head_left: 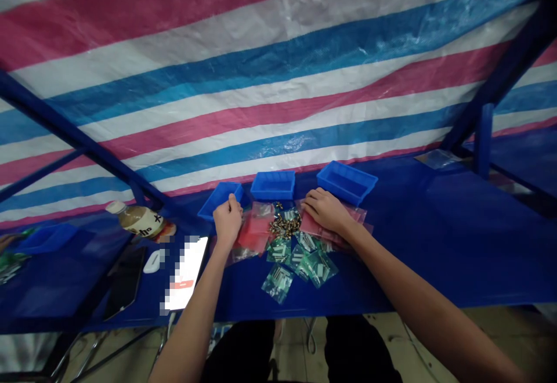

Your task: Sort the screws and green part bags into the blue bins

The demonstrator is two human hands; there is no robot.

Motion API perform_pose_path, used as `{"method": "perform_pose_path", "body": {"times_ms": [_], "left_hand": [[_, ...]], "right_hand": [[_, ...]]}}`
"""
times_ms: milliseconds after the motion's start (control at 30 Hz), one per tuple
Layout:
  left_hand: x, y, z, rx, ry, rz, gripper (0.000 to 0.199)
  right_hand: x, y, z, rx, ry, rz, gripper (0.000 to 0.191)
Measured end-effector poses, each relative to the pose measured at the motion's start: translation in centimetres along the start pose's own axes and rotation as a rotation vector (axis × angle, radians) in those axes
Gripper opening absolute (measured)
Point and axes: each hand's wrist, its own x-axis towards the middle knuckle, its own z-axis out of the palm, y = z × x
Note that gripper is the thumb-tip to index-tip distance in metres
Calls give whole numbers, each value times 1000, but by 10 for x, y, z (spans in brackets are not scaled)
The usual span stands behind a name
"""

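My left hand is closed, its fingers curled in, at the near edge of the left blue bin. Whatever it may hold is hidden. Red plastic bags lie beside and below it. My right hand rests palm down, fingers extended, on another stack of red plastic bags. Between the hands is a pile of small brass-coloured metal parts. Nearer to me lie several small clear green-tinted bags with slim silvery pieces inside.
A middle blue bin and a right blue bin stand along the back, before a striped tarp. At left are a drink bottle, a lit phone, a white object and a dark tablet-like slab.
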Motion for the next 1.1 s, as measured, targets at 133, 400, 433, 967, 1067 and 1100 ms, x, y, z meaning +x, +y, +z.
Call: {"method": "perform_pose_path", "body": {"times_ms": [133,400,433,967,1067,1100], "left_hand": [[-11,-8,-3,217,-31,154,50],[2,-4,4,241,-63,179,52],[3,-4,5,233,-54,179,53],[-26,111,82,281,-330,471,58],[-46,143,111,303,-514,586,40],[-50,149,117,309,-563,590,35]], "right_hand": [[0,0,0,-17,-29,2,31],[-1,-3,-3,-45,-32,39,31],[-1,-4,-3,-55,-20,50,31],[-5,-1,-25,179,565,439,45],[-8,2,-29,262,612,472,49],[-8,2,-29,285,625,483,49]]}}
